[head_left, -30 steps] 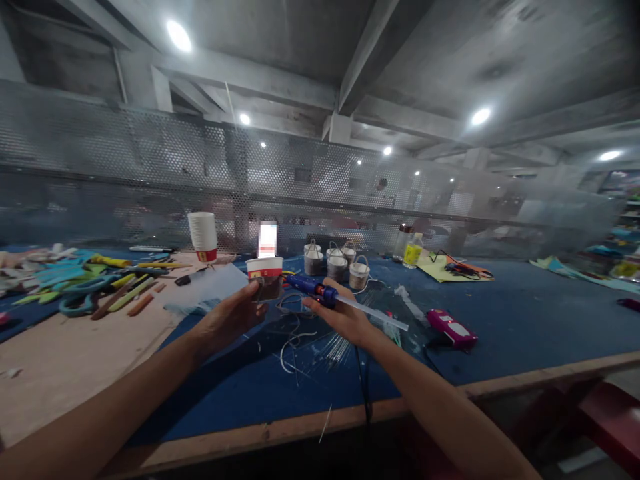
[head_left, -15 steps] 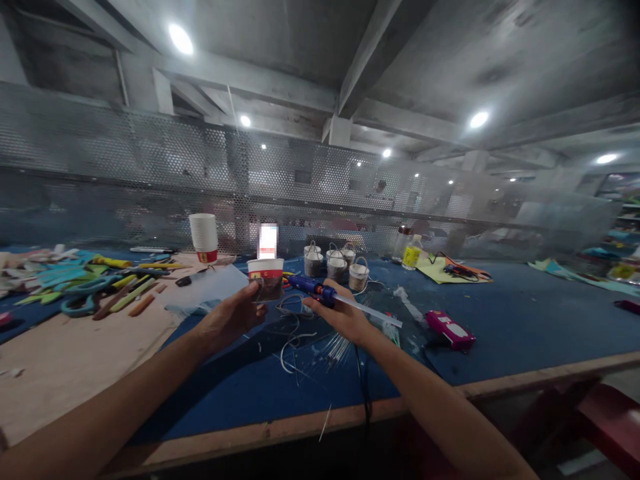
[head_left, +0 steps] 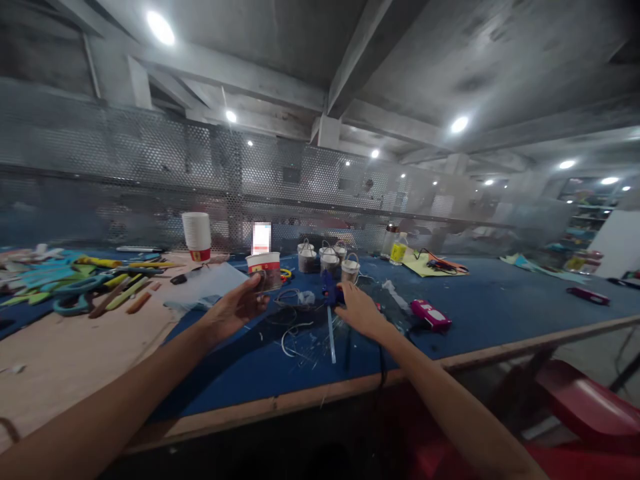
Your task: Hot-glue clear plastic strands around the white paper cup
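In my left hand (head_left: pixel 236 309) is a paper cup (head_left: pixel 266 267), white and red above with a dark band round its lower part. The thumb and fingers grip it near the base. My right hand (head_left: pixel 364 311) is closed on a blue hot glue gun (head_left: pixel 329 287), held low over the table. From its back end a clear glue stick (head_left: pixel 332 337) points toward me. Just beyond the gun stand several small wrapped cups with loop handles (head_left: pixel 329 259). Loose cord (head_left: pixel 293 333) and thin strands lie between my hands.
A stack of paper cups (head_left: pixel 197 233) stands at the back left. Scissors (head_left: pixel 75 293), pens and coloured scraps cover the left side. A magenta box (head_left: pixel 430 315) lies right of my hand, with a yellow bottle (head_left: pixel 399 249) behind it. A red stool (head_left: pixel 583 403) stands beyond the table edge.
My right hand has swung the glue gun away from the cup and turned it, so the glue stick now points toward me. My left hand still holds the cup. The view has shifted right.
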`<state>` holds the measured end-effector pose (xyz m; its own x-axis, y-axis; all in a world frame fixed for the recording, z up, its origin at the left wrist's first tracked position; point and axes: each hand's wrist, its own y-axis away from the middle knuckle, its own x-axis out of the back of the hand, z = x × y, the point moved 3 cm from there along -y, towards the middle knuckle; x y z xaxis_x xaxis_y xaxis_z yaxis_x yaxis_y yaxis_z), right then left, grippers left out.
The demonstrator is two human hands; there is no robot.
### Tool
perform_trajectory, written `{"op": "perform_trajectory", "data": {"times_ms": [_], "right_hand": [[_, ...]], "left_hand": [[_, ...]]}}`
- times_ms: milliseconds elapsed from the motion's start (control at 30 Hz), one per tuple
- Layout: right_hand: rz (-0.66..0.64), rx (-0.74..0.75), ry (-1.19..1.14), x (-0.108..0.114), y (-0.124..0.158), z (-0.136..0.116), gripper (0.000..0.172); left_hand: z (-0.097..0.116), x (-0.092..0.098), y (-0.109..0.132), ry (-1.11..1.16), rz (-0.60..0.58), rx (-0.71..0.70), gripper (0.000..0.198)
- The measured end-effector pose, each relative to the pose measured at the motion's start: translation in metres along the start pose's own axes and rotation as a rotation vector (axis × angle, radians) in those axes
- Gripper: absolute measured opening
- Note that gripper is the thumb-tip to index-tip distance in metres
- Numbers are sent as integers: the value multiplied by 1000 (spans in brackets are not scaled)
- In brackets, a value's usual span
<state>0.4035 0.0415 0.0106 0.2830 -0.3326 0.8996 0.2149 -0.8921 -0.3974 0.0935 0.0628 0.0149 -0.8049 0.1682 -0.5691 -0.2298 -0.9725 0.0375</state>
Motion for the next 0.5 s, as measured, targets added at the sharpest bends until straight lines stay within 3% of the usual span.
{"op": "perform_trajectory", "data": {"times_ms": [200,367,500], "right_hand": [[-128,-34,-1,-13,17,25,45],[-181,-14,58,-12,16,27,44],[-205,-5,111,-10,18,28,47]], "left_hand": [[-2,1,-3,-18,-96,-15,31],[-6,2,-4,-33,-158,-38,26],[-7,2,-5,-72,-212,-68,39]]}}
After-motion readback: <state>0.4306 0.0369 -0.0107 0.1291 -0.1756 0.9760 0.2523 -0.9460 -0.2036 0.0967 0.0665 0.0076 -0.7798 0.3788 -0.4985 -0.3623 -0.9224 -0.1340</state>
